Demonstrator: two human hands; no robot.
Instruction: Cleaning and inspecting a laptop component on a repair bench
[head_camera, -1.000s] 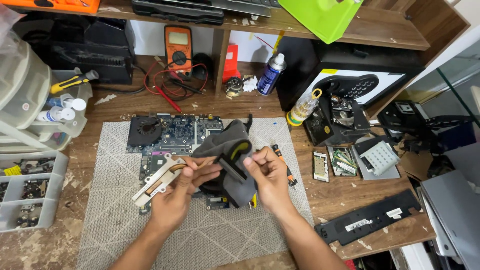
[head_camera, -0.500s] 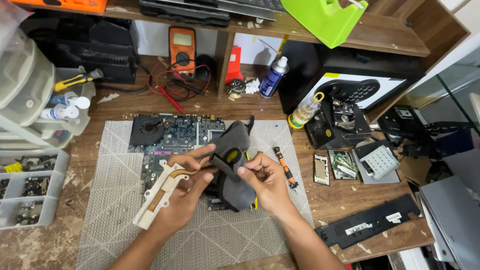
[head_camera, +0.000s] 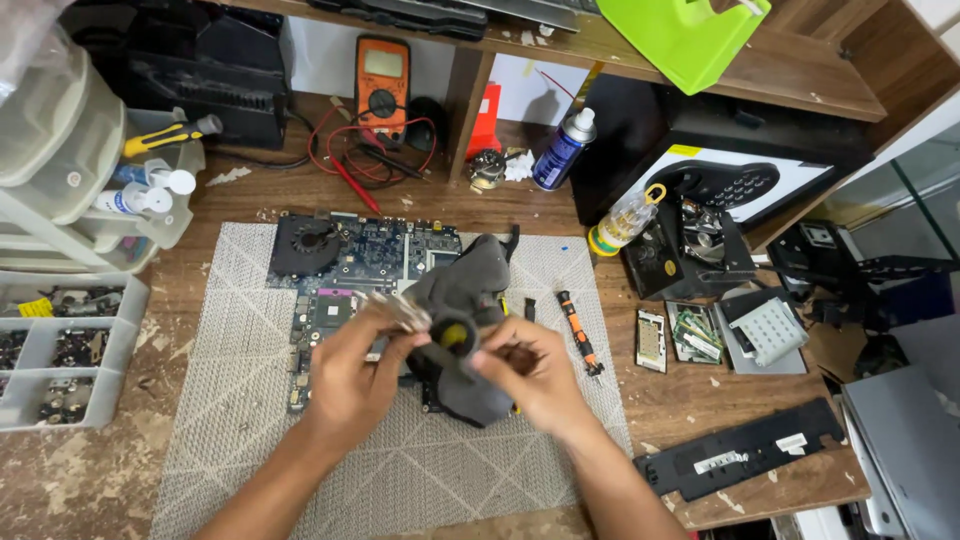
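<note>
Cluttered wooden workbench; left hand grip closed on metal heatsink, right hand pinching grey cloth.

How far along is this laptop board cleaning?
Done: the motherboard lies bare on the grey mat, fan attached. In hand: the left hand holds a metal heatsink piece; the right hand works a grey cloth against it. Left: the piece isn't on the board.

Worn wooden workbench beneath a wooden shelf.
</note>
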